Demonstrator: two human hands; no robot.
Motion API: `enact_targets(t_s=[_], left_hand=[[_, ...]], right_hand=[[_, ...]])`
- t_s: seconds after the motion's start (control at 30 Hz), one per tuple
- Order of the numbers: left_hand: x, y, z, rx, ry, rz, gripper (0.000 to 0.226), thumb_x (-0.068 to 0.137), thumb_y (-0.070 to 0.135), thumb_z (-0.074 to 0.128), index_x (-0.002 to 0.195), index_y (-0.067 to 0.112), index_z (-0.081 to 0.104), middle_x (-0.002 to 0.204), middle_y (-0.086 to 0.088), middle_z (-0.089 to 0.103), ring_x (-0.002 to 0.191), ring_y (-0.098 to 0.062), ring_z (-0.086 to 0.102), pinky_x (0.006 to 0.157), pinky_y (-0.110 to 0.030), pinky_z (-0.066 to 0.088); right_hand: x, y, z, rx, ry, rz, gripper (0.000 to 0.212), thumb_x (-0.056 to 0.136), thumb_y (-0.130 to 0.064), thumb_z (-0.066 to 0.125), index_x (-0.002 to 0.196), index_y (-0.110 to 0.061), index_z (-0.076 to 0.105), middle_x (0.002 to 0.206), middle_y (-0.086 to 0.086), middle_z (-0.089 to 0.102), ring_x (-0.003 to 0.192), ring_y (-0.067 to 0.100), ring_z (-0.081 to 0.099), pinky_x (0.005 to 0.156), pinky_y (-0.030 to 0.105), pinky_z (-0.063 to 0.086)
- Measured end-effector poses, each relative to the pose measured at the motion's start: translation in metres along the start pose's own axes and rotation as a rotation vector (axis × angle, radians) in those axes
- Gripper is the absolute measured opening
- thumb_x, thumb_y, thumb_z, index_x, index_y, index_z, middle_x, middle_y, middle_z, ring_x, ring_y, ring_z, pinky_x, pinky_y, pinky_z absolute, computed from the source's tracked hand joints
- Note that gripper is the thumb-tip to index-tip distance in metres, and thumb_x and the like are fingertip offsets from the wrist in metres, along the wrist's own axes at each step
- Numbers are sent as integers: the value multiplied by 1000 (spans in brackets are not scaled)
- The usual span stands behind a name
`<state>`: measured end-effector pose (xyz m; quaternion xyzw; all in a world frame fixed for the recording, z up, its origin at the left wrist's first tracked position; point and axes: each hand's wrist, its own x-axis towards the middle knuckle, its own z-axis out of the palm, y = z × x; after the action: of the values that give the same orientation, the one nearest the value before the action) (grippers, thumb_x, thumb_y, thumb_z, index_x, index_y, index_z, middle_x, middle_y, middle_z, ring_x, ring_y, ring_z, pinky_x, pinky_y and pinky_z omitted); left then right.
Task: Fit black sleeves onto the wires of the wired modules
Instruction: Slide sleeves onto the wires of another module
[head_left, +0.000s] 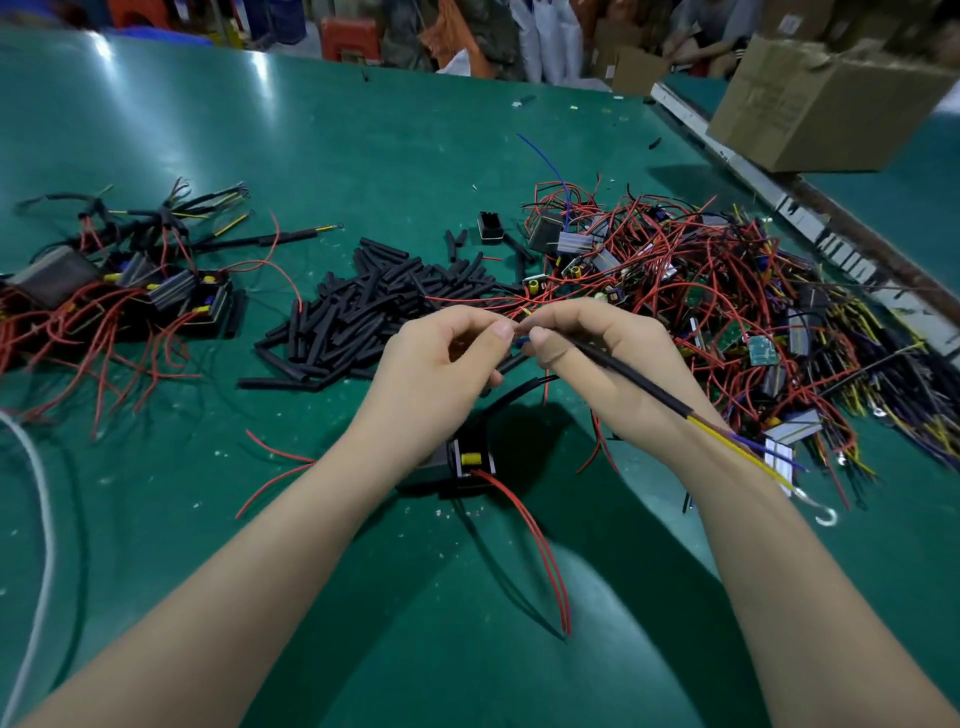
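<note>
My left hand (441, 358) and my right hand (587, 348) meet fingertip to fingertip above the green table (363, 156). The right hand pinches a black sleeve (634, 382) that runs down over my wrist; yellow and purple wires (748, 447) stick out of its lower end. The left hand pinches the wire ends at the sleeve's upper mouth. A black module (470, 462) with a yellow part and two red wires (540, 551) lies below my hands. A heap of loose black sleeves (374, 306) lies behind the left hand.
A tangled pile of wired modules (727, 296) fills the right side. Sleeved modules (119, 291) are grouped at the left. A cardboard box (821, 104) stands at the back right beyond a metal rail (810, 218). A white cord (41, 519) curves along the left edge.
</note>
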<state>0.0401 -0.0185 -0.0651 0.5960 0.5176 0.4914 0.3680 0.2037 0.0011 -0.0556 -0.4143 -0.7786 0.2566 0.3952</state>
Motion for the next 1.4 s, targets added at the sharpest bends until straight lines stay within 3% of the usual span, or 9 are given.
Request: enact_targets(t_s=[0.13,0.3,0.47,0.67,0.87,1.0,1.07,1.17,1.4], left_hand=[[-2,1,0,72,32,65,8,88,29,64,81,31,66,73,4,68,66,-14,65,73,-32,53],[0,-2,0,328,78,271,8,91,17,61,91,14,68,85,6,59,77,-16,61,76,-31,48],[0,-5,-1,529,89,377,14,92,18,57,94,9,68,89,-1,59,86,-25,58,76,-39,48],[-6,-1,0,602,96,462,17,89,18,52,87,8,66,88,-3,60,80,-28,58,64,-45,50],[-1,-2,-2,470,66,420,12,89,9,57,83,4,66,80,-2,55,74,-13,49,67,-20,36],[-1,-6,1,505,75,374,11,90,13,59,84,8,67,79,5,54,75,-12,50,68,-25,38],[-2,-5,2,471,77,299,15,92,21,58,85,12,67,77,8,55,74,-7,49,68,-21,35],[0,-4,0,402,52,112,33,96,36,47,83,12,64,74,4,62,70,-13,58,71,-28,44],[4,2,-1,-136,-148,-231,34,97,29,49,73,15,69,55,11,61,48,2,46,48,-7,37]], right_hand=[[0,-1,2,0,46,19,14,91,-18,62,95,-31,66,84,-18,66,80,-1,62,75,20,49],[1,1,4,-112,72,2,11,88,-21,64,97,-21,70,89,-16,65,85,1,60,80,16,46],[0,3,7,-373,9,-89,16,90,-26,59,94,-14,68,89,1,66,87,25,61,80,42,49],[1,0,0,-223,-69,-14,7,87,-26,59,80,-29,58,76,-14,57,76,6,51,74,26,43],[0,1,-2,-44,-112,95,20,89,-25,65,78,-40,59,69,-23,61,71,-10,54,67,8,38],[1,4,-1,-31,-139,131,17,89,-25,65,78,-37,60,69,-22,60,70,-10,53,67,9,38],[0,6,0,-147,-71,69,11,88,-23,67,81,-31,64,76,-18,59,77,-4,56,75,21,43],[-2,5,2,-381,27,-70,4,85,-18,68,88,-15,69,84,-8,58,90,26,58,84,49,45],[-2,1,0,-450,89,-229,14,88,-19,62,92,-9,71,88,6,66,85,33,59,74,51,46]])
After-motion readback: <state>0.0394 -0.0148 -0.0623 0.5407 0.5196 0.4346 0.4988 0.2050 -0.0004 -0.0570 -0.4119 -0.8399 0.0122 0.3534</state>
